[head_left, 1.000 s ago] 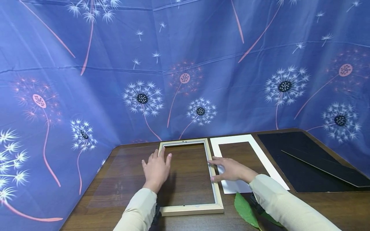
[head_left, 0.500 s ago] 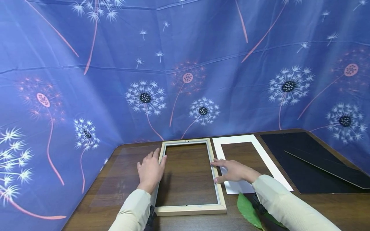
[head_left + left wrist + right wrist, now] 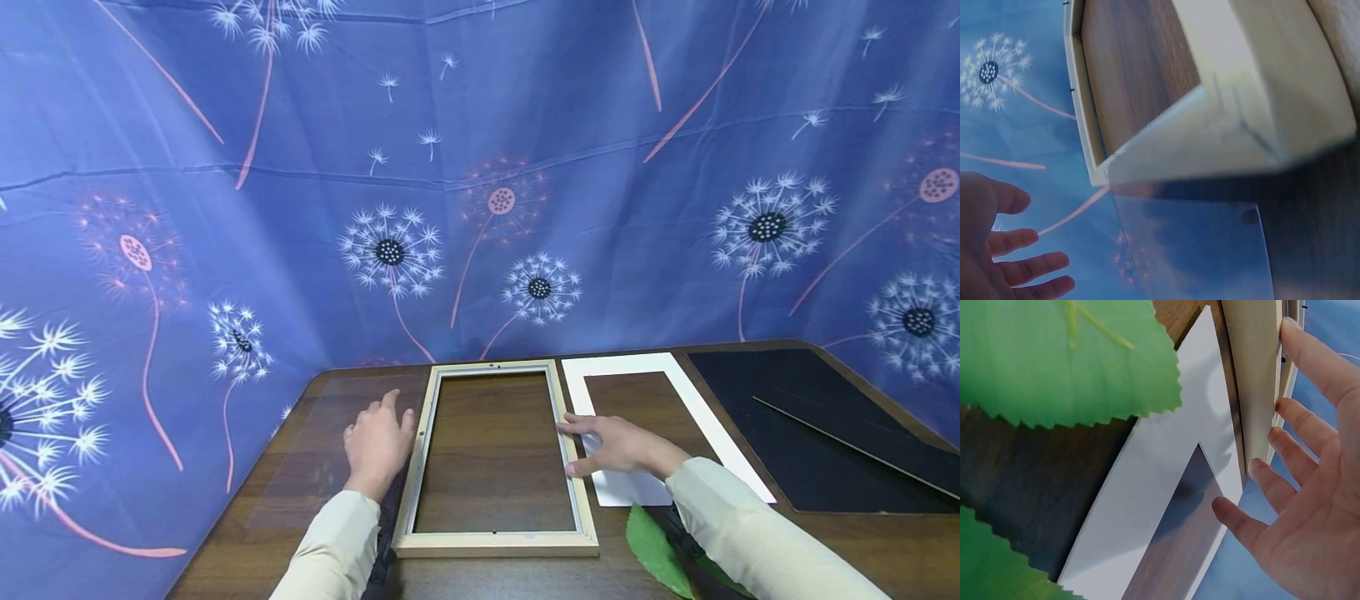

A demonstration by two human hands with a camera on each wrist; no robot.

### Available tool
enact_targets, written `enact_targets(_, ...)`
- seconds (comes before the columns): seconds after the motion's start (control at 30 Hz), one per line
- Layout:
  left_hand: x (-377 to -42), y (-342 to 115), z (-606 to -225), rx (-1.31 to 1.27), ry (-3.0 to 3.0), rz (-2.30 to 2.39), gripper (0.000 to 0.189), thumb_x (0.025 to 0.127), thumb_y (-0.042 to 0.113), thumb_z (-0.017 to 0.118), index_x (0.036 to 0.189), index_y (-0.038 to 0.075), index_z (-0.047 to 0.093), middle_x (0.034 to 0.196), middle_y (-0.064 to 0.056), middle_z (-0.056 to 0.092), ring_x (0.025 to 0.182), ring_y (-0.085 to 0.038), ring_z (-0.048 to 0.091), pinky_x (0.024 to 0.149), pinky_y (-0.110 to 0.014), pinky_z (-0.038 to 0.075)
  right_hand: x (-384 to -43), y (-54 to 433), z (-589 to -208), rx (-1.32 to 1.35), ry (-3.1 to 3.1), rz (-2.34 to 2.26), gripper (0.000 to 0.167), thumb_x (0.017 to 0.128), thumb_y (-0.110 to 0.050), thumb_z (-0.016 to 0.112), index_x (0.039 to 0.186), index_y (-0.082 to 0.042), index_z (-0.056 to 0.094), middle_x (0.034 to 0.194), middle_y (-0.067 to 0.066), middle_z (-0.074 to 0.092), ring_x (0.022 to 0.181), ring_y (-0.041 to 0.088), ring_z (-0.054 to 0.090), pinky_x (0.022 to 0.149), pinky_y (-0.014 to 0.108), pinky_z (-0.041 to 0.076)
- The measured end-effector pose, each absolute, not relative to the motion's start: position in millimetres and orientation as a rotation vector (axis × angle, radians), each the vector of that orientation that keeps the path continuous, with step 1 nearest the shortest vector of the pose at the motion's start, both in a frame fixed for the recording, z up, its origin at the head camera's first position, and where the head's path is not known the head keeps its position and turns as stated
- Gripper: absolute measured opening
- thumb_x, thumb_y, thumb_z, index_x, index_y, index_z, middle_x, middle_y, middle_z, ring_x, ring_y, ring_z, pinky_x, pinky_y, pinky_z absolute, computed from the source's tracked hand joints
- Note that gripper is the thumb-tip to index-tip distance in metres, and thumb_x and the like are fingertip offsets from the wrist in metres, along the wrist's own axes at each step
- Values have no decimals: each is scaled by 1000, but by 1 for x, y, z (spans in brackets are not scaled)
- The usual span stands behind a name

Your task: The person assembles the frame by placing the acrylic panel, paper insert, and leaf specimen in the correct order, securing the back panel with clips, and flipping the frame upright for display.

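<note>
A pale wooden picture frame [image 3: 495, 546] lies flat on the table, with bare wood showing through its opening. My left hand [image 3: 377, 443] hovers just left of the frame, over a clear sheet [image 3: 300, 467], its fingers loosely spread and holding nothing. At the frame's right rail is my right hand [image 3: 622, 444], thumb and fingers extended. In the right wrist view, fingertips [image 3: 1289, 328] of that hand lie at the rail's edge; whether they all touch it I cannot tell. Beyond the frame lies a white mat board [image 3: 600, 367], partly covered by the right hand.
Black boards [image 3: 750, 375] lie at the right of the table, one with a raised flap [image 3: 862, 437]. Green leaves [image 3: 656, 550] sit near the front, partly under my right sleeve. A blue dandelion-print cloth [image 3: 465, 167] hangs behind and left of the table.
My left hand has moved left, off the frame's left rail. My right hand stays at the right rail. The head view has turned slightly left.
</note>
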State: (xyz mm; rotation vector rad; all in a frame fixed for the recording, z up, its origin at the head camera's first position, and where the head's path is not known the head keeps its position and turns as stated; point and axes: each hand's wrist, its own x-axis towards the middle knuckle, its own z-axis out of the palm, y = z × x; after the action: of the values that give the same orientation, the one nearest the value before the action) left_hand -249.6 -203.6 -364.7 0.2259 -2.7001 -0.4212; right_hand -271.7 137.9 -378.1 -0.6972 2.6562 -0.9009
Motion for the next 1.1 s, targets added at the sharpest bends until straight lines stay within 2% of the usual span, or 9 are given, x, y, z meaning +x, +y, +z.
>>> enact_targets(0.2, -247, -219, -365, 231, -2698, -440, 45, 97, 20, 64, 138, 3, 59, 122, -25, 66, 106, -45, 65, 88, -62, 50, -272, 138, -376, -705, 2670, -881, 71, 83, -30, 85, 144, -5, 57, 160, 19, 37, 144, 54, 28, 109, 72, 29)
enact_targets(0.53, -238, -243, -362, 330, -2732, -571, 50, 96, 17, 66, 141, 0, 54, 125, -30, 63, 104, -50, 64, 90, -65, 46, -271, 136, -377, -679, 2664, -886, 72, 83, -30, 86, 144, -5, 57, 160, 18, 37, 144, 55, 26, 110, 72, 28)
enact_targets(0.9, -234, -271, -367, 455, -2714, -669, 51, 95, 19, 68, 141, 2, 53, 125, -31, 63, 109, -52, 61, 91, -65, 45, -271, 134, -378, -670, 2654, -912, 71, 83, -28, 85, 144, -5, 57, 161, 18, 35, 145, 53, 26, 110, 72, 27)
enact_targets(1.1, -231, -287, -372, 535, -2721, -685, 53, 93, 20, 70, 140, 3, 53, 127, -32, 61, 110, -54, 60, 87, -65, 47, -269, 135, -378, -659, 2640, -941, 73, 83, -27, 85, 145, -3, 55, 161, 20, 34, 144, 56, 24, 111, 72, 26)
